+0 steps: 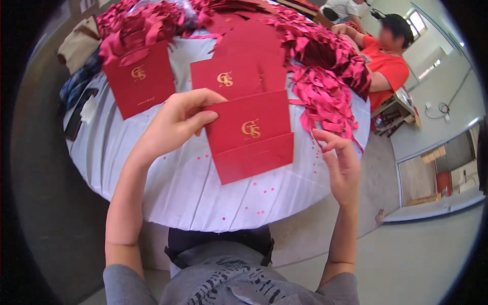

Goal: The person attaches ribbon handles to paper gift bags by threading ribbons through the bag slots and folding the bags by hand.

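Note:
A flat red paper bag (264, 114) with a gold emblem and a folded-up bottom flap is tilted above the white-covered table. My left hand (180, 119) pinches its upper left edge between thumb and fingers. To the right of the bag, my right hand (339, 160) is raised with curled fingers beside the hanging ends of pink-red ribbons (325, 99). Between those fingers a thin reddish sliver shows, too small to name. Behind the held bag, another red bag (226, 79) lies at the front of overlapping red ones.
A separate red bag (140, 81) lies at the left under heaped ribbons (137, 33). Small red paper dots (264, 191) are scattered on the white cloth (188, 188). A beige cloth bag (80, 47) sits at the left edge. Across the table, a person in a red shirt (389, 68) works.

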`<action>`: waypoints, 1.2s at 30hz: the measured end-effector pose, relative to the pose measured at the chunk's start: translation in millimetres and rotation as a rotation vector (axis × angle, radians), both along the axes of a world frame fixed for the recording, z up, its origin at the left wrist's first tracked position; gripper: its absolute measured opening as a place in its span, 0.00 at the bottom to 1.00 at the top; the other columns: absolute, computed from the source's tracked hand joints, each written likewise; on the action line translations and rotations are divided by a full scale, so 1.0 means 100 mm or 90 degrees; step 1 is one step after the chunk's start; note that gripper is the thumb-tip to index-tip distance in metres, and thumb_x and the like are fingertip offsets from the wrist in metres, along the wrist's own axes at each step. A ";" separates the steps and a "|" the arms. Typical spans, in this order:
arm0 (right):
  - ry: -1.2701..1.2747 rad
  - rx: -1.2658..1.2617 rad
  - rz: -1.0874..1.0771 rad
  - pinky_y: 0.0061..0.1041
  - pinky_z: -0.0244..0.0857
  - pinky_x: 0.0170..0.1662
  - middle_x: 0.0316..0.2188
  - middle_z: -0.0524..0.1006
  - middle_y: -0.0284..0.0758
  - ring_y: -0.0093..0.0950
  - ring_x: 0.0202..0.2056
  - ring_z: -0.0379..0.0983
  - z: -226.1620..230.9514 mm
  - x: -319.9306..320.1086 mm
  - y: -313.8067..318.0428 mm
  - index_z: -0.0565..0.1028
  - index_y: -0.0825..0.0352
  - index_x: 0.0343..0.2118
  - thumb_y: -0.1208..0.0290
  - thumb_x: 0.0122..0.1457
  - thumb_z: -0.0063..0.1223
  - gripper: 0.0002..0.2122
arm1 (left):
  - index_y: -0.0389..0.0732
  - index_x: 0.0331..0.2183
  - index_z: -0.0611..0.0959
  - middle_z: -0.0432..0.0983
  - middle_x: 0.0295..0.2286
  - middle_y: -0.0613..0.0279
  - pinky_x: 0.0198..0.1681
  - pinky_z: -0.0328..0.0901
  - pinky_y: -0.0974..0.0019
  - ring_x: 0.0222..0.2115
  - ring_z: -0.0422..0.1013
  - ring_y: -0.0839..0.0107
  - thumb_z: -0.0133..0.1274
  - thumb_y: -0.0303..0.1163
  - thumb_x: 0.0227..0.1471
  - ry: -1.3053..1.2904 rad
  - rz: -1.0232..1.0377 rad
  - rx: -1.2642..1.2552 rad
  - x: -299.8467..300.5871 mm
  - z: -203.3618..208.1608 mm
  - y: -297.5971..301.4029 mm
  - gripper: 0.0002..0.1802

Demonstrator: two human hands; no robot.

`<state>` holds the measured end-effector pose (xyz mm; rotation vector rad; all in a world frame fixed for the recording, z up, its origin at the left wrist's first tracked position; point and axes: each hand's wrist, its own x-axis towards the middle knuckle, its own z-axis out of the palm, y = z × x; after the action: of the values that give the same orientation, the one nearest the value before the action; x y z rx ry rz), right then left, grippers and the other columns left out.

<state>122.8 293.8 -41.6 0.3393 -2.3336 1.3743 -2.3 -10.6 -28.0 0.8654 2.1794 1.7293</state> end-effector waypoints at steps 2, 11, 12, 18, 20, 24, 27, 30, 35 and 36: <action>-0.021 -0.122 0.080 0.31 0.60 0.54 0.44 0.74 0.48 0.28 0.43 0.72 0.18 -0.02 -0.27 0.63 0.71 0.38 0.81 0.62 0.43 0.04 | 0.34 0.41 0.78 0.74 0.26 0.70 0.25 0.62 0.78 0.23 0.66 0.84 0.48 0.22 0.54 -0.023 -0.010 0.008 -0.04 -0.06 -0.02 0.11; -0.069 -0.235 0.089 0.12 0.63 0.28 0.27 0.74 0.33 0.14 0.24 0.68 0.35 -0.40 -1.08 0.67 0.72 0.41 0.83 0.60 0.46 0.07 | 0.33 0.41 0.78 0.73 0.25 0.70 0.25 0.63 0.79 0.22 0.66 0.84 0.47 0.24 0.56 -0.078 -0.060 0.072 -0.08 -0.13 -0.09 0.11; -0.086 -0.210 0.078 0.12 0.63 0.27 0.27 0.74 0.33 0.14 0.24 0.68 0.30 -0.44 -1.12 0.68 0.72 0.40 0.83 0.60 0.47 0.07 | 0.33 0.40 0.78 0.73 0.25 0.70 0.26 0.63 0.79 0.23 0.66 0.84 0.47 0.24 0.56 -0.076 -0.064 0.072 -0.08 -0.14 -0.09 0.10; -0.080 -0.121 -0.021 0.11 0.62 0.27 0.26 0.77 0.34 0.15 0.24 0.71 0.03 -0.53 -1.29 0.73 0.73 0.35 0.83 0.58 0.50 0.03 | 0.33 0.38 0.77 0.72 0.25 0.69 0.26 0.63 0.78 0.23 0.66 0.83 0.46 0.23 0.56 -0.074 -0.080 0.057 -0.08 -0.16 -0.09 0.08; -0.060 -0.101 -0.046 0.12 0.64 0.27 0.25 0.77 0.33 0.14 0.25 0.71 -0.03 -0.53 -1.32 0.73 0.73 0.33 0.82 0.56 0.53 0.03 | 0.33 0.38 0.77 0.72 0.25 0.69 0.26 0.63 0.78 0.23 0.66 0.83 0.46 0.23 0.56 -0.074 -0.080 0.051 -0.06 -0.17 -0.09 0.08; 0.040 -0.040 -0.094 0.14 0.66 0.27 0.23 0.77 0.32 0.12 0.24 0.71 -0.15 -0.55 -1.32 0.74 0.72 0.30 0.82 0.53 0.57 0.03 | 0.32 0.38 0.77 0.72 0.25 0.69 0.26 0.63 0.78 0.24 0.66 0.83 0.45 0.22 0.56 -0.057 -0.072 0.042 -0.03 -0.18 -0.07 0.08; 0.071 -0.014 -0.106 0.15 0.66 0.25 0.22 0.76 0.32 0.14 0.22 0.70 -0.19 -0.56 -1.34 0.73 0.71 0.29 0.82 0.52 0.58 0.04 | 0.32 0.38 0.77 0.72 0.25 0.69 0.26 0.63 0.77 0.24 0.66 0.83 0.45 0.22 0.56 -0.060 -0.063 0.046 -0.02 -0.18 -0.06 0.09; 0.094 0.014 -0.111 0.16 0.65 0.24 0.21 0.76 0.32 0.15 0.21 0.71 -0.19 -0.56 -1.34 0.73 0.70 0.29 0.82 0.51 0.59 0.05 | 0.32 0.38 0.77 0.72 0.26 0.68 0.27 0.63 0.77 0.23 0.66 0.83 0.46 0.22 0.55 -0.067 -0.064 0.050 -0.02 -0.17 -0.06 0.09; 0.118 0.073 -0.111 0.17 0.64 0.22 0.21 0.75 0.33 0.17 0.19 0.70 -0.16 -0.55 -1.33 0.73 0.70 0.29 0.82 0.51 0.59 0.06 | 0.32 0.38 0.77 0.73 0.26 0.68 0.27 0.63 0.78 0.23 0.66 0.83 0.46 0.22 0.56 -0.073 -0.061 0.054 -0.02 -0.17 -0.04 0.09; 0.121 0.084 -0.115 0.17 0.63 0.21 0.20 0.74 0.33 0.17 0.19 0.70 -0.15 -0.54 -1.34 0.73 0.70 0.29 0.82 0.51 0.60 0.06 | 0.32 0.39 0.77 0.73 0.26 0.69 0.27 0.63 0.78 0.23 0.66 0.84 0.46 0.23 0.56 -0.074 -0.059 0.056 -0.01 -0.17 -0.04 0.09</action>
<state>68.6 159.8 -56.4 0.2765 -2.2416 1.0591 -3.6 -14.4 -45.3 0.8507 1.9712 1.7951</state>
